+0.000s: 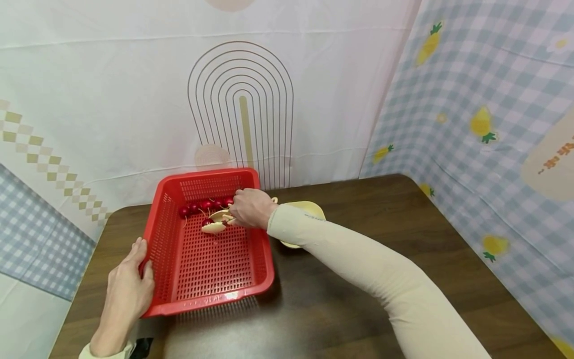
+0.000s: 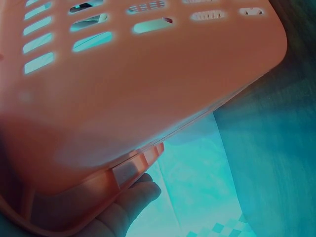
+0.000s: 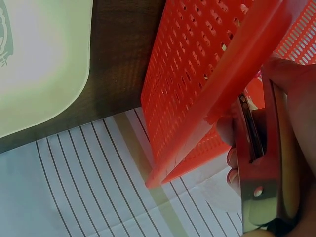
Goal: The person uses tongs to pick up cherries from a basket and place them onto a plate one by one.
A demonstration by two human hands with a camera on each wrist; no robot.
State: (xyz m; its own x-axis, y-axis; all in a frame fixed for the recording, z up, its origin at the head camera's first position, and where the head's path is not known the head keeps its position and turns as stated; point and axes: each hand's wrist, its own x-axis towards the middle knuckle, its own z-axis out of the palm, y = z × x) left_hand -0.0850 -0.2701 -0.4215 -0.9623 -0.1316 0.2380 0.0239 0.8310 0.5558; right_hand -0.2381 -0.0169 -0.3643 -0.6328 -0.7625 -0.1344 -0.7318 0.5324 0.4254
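A red perforated plastic basket [image 1: 215, 297] stands on the table, with several dark red cherries [image 1: 184, 212] along its far side. At the basket's left rim my left hand [image 1: 127, 286] holds on; the left wrist view shows its fingers [image 2: 136, 200] against the rim from outside. My right hand [image 1: 252, 208] reaches over the right rim, gripping tongs with cream scoop-like tips [image 1: 213, 228]. Between those tips sits a cherry [image 1: 207, 222], partly hidden. In the right wrist view the tongs' shiny metal handle [image 3: 261, 190] lies in my palm.
A pale yellow plate [image 1: 309, 207] lies right of the basket, partly covered by my right sleeve [image 1: 341, 254]. Patterned cloth hangs behind the table [image 1: 372, 199] and at its right side. The basket's far end stands close to the back cloth.
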